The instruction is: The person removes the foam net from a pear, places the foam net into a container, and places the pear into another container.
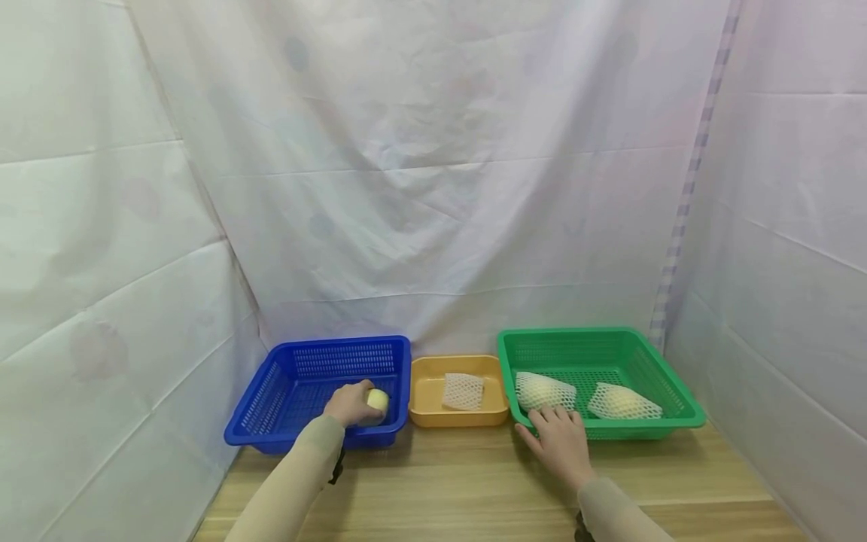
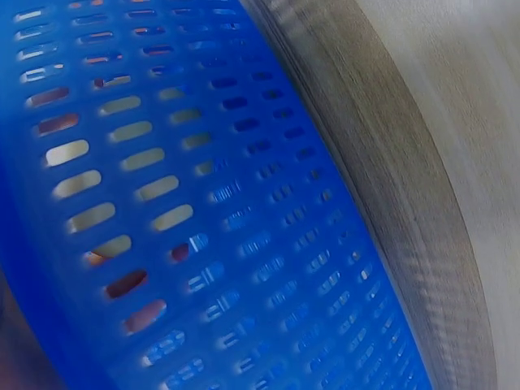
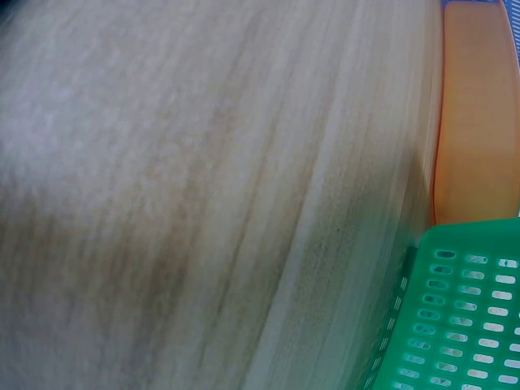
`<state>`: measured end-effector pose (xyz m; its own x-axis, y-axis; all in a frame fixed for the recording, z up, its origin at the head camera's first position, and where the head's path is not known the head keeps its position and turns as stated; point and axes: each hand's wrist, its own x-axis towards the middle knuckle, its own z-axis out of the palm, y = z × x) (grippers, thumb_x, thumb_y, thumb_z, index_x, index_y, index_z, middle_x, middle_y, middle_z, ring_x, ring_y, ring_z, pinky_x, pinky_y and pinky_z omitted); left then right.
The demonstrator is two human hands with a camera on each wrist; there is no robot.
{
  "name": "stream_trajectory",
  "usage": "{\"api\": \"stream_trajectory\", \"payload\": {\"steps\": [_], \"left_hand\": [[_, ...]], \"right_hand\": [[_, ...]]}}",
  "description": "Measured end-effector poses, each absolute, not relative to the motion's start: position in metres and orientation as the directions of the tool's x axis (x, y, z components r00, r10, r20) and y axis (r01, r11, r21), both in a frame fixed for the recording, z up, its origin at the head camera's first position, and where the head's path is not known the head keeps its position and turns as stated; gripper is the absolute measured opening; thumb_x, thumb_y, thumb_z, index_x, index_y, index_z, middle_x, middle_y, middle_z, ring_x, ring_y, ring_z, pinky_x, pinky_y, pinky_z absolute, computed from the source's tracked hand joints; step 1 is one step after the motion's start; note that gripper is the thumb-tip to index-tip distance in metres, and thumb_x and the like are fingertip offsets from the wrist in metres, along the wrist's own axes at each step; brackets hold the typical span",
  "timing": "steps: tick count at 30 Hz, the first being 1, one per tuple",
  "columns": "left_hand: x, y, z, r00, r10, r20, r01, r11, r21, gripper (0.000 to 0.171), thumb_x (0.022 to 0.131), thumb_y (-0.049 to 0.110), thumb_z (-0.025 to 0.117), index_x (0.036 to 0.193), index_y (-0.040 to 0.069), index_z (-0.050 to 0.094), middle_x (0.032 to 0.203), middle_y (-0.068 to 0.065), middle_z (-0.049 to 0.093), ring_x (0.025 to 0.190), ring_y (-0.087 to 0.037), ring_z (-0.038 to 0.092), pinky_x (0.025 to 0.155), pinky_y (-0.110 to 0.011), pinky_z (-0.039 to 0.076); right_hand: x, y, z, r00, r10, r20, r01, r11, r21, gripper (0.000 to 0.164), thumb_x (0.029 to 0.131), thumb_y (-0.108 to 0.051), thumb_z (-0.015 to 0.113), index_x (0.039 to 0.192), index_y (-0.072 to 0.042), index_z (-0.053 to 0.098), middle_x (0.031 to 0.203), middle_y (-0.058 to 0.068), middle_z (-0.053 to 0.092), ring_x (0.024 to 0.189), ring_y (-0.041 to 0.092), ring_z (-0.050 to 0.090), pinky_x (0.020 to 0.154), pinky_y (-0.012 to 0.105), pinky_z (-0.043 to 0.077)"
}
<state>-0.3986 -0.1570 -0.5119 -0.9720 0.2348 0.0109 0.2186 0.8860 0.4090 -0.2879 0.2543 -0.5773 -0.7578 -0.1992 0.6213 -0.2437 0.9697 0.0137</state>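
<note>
Inside the blue basket [image 1: 318, 395], at its front right corner, my left hand [image 1: 351, 405] holds a pale yellow round fruit [image 1: 378, 403], thumb and fingers about its side. Through the slots of the blue basket wall [image 2: 175, 183], parts of the fruit and fingers show in the left wrist view. My right hand [image 1: 561, 444] rests over the front rim of the green basket [image 1: 650, 429], fingers extended and thumb outside. Its fingertips are right at a fruit in a white foam net [image 1: 545, 391]. A second netted fruit [image 1: 623, 403] lies farther right in that basket.
Between the two baskets stands a yellow tray [image 1: 427, 391] with a white foam net sleeve [image 1: 463, 391] lying flat in it. All three containers sit on a wooden table [image 1: 460, 482]. White cloth hangs behind and along both sides.
</note>
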Motion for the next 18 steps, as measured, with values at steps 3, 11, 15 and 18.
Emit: {"api": "stream_trajectory", "payload": {"steps": [3, 11, 15, 18], "left_hand": [[-0.3992, -0.1559, -0.5128, -0.97, 0.245, 0.001, 0.224, 0.884, 0.411, 0.057, 0.069, 0.035, 0.085, 0.115, 0.007, 0.064, 0.084, -0.004, 0.063, 0.072, -0.021, 0.057, 0.062, -0.04, 0.048], [-0.4014, -0.1556, -0.5178, -0.966, 0.26, -0.006, 0.236, 0.887, 0.397, 0.055, 0.069, 0.037, 0.084, 0.112, 0.009, 0.065, 0.083, -0.003, 0.062, 0.071, -0.021, 0.056, 0.062, -0.04, 0.048], [-0.4015, -0.1553, -0.5196, -0.965, 0.262, -0.001, 0.24, 0.886, 0.396, 0.055, 0.068, 0.038, 0.085, 0.11, 0.009, 0.065, 0.082, -0.003, 0.062, 0.071, -0.021, 0.056, 0.062, -0.041, 0.048], [-0.4006, -0.1547, -0.52, -0.966, 0.259, -0.005, 0.236, 0.889, 0.393, 0.055, 0.068, 0.038, 0.085, 0.11, 0.009, 0.065, 0.082, -0.002, 0.062, 0.07, -0.021, 0.056, 0.061, -0.04, 0.048]], "right_hand": [[-0.2882, 0.2546, -0.5771, -0.756, -0.2, 0.624, -0.244, 0.97, 0.014, 0.031, 0.087, -0.051, 0.064, 0.087, -0.021, 0.06, 0.08, -0.002, 0.055, 0.072, 0.021, 0.047, 0.066, 0.041, 0.034], [-0.2886, 0.2551, -0.5768, -0.745, -0.208, 0.634, -0.248, 0.968, 0.027, 0.032, 0.088, -0.052, 0.062, 0.086, -0.021, 0.059, 0.079, -0.003, 0.055, 0.071, 0.021, 0.046, 0.066, 0.04, 0.034], [-0.2891, 0.2551, -0.5774, -0.744, -0.207, 0.635, -0.243, 0.97, 0.032, 0.031, 0.086, -0.051, 0.065, 0.086, -0.021, 0.059, 0.079, -0.003, 0.054, 0.071, 0.021, 0.046, 0.065, 0.04, 0.034], [-0.2888, 0.2546, -0.5779, -0.744, -0.204, 0.637, -0.242, 0.97, 0.028, 0.03, 0.084, -0.049, 0.069, 0.086, -0.02, 0.059, 0.079, -0.003, 0.054, 0.071, 0.021, 0.046, 0.065, 0.04, 0.034]]}}
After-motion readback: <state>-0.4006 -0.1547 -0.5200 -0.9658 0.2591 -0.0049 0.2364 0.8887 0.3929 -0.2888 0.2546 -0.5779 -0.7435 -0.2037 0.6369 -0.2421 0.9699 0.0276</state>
